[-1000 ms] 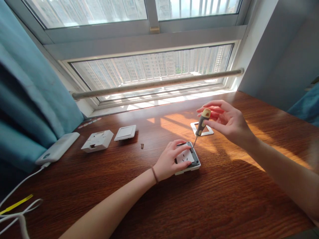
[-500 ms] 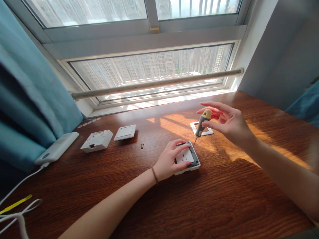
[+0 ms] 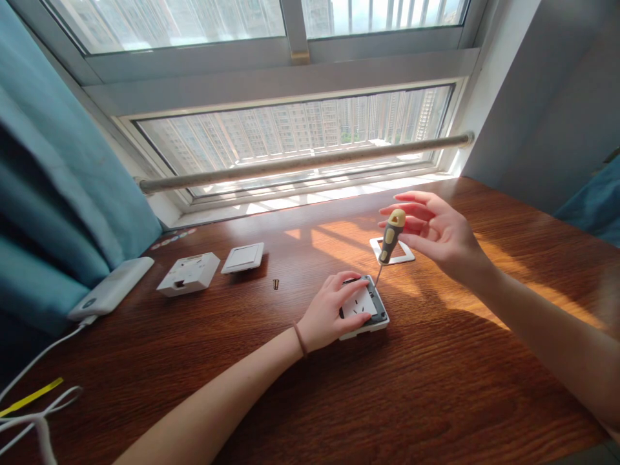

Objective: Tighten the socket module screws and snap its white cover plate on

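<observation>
A white wall socket (image 3: 365, 309) with a grey frame lies on the wooden table (image 3: 436, 387). My left hand (image 3: 329, 311) presses down on it, fingers curled over its top. My right hand (image 3: 436, 232) pinches the yellow-and-grey handle of a small screwdriver (image 3: 389, 240) between thumb and fingertips. The screwdriver stands nearly upright, its thin tip at the socket's far right corner. A white square cover frame (image 3: 393, 252) lies just behind the screwdriver.
A loose screw (image 3: 276, 283) lies left of the socket. Further left are a white switch plate (image 3: 243, 258), a white mounting box (image 3: 188, 273) and a white power bank (image 3: 111, 288) with a cable (image 3: 39, 355). A teal curtain (image 3: 58, 168) hangs at left; a window rail (image 3: 300, 161) runs behind.
My right hand's fingers have shifted around the screwdriver handle, turning it slightly; the handle top has moved a little left. My left hand and the socket have stayed put.
</observation>
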`<state>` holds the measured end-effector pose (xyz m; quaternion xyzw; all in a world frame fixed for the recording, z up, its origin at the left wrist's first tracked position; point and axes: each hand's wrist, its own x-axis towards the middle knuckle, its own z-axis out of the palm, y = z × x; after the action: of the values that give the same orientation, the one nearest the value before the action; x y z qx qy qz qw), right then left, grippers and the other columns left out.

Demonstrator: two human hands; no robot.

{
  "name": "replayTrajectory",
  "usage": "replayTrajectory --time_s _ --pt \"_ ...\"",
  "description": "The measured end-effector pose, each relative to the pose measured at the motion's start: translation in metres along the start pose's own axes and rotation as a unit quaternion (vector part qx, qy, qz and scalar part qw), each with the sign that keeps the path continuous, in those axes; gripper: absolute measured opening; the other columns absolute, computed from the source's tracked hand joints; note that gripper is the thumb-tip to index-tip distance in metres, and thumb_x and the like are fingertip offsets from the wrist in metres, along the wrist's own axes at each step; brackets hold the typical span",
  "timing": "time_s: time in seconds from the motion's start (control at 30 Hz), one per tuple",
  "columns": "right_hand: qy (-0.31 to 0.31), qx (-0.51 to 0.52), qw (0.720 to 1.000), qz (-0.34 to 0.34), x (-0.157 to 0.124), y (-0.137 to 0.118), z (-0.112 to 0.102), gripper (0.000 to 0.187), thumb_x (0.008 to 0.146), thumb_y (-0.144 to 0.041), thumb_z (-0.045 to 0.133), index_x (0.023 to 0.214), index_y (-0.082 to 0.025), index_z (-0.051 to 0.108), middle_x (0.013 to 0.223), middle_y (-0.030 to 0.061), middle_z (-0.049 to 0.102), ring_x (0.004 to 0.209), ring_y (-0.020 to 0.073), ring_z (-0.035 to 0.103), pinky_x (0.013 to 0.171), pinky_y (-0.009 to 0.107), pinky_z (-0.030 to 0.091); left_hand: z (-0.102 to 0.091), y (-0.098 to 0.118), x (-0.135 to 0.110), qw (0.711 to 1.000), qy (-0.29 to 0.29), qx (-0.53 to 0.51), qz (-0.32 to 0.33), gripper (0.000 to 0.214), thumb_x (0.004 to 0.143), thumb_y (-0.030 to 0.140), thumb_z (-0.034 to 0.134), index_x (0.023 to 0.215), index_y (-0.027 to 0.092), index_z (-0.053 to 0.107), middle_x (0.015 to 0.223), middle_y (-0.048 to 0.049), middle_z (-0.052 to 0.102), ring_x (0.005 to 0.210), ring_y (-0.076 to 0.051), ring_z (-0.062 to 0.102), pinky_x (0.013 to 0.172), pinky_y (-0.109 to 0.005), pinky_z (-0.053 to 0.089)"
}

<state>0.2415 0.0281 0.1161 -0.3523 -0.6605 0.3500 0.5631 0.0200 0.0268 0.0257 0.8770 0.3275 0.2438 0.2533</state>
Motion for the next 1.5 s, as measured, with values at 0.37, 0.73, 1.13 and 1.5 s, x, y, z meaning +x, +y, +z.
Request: replayTrajectory --time_s 0.37,0.73,1.13,1.5 --pt "0.059 0.061 0.995 0.046 -0.002 0.006 0.008 0.038 0.066 -0.021 0.073 0.083 -0.025 0.040 0.102 0.0024 0.060 0.094 0.0221 0.066 0.083 0.039 0.055 0.000 0.002 0.000 1.000 0.003 -0.001 0.004 0.051 0.078 0.040 0.061 0.126 0.027 0.049 0.129 -0.0073 0.046 0.119 -0.024 0.042 0.104 -0.040 0.034" --pt "0.017 -0.264 0.964 0.035 -0.004 -0.002 -0.001 0.039 0.066 -0.034 0.072 0.095 -0.021 0.049 0.067 -0.0016 0.064 0.051 0.0140 0.058 0.052 0.028 0.048 0.000 0.002 0.001 1.000 -0.004 0.002 0.001 0.051 0.079 0.039 0.061 0.127 0.026 0.048 0.130 -0.0072 0.045 0.119 -0.023 0.041 0.105 -0.039 0.033" --pt "0.024 -0.284 0.959 -0.014 -0.007 -0.005 0.003 0.031 0.069 -0.032 0.069 0.082 -0.023 0.042 0.070 -0.0014 0.064 0.054 0.0140 0.058 0.052 0.027 0.047 -0.001 0.003 0.001 1.000 0.004 -0.004 0.005 0.051 0.078 0.038 0.062 0.126 0.027 0.049 0.129 -0.0071 0.046 0.119 -0.025 0.042 0.104 -0.040 0.034" --pt "-0.097 -0.247 0.963 -0.039 -0.009 -0.012 -0.002 0.029 0.071 -0.032 0.068 0.085 -0.022 0.046 0.075 -0.0007 0.058 0.060 0.0125 0.053 0.054 0.025 0.047 0.000 0.002 0.001 1.000 0.003 0.005 0.006 0.052 0.078 0.039 0.061 0.126 0.026 0.049 0.129 -0.0079 0.045 0.119 -0.025 0.042 0.104 -0.039 0.034"
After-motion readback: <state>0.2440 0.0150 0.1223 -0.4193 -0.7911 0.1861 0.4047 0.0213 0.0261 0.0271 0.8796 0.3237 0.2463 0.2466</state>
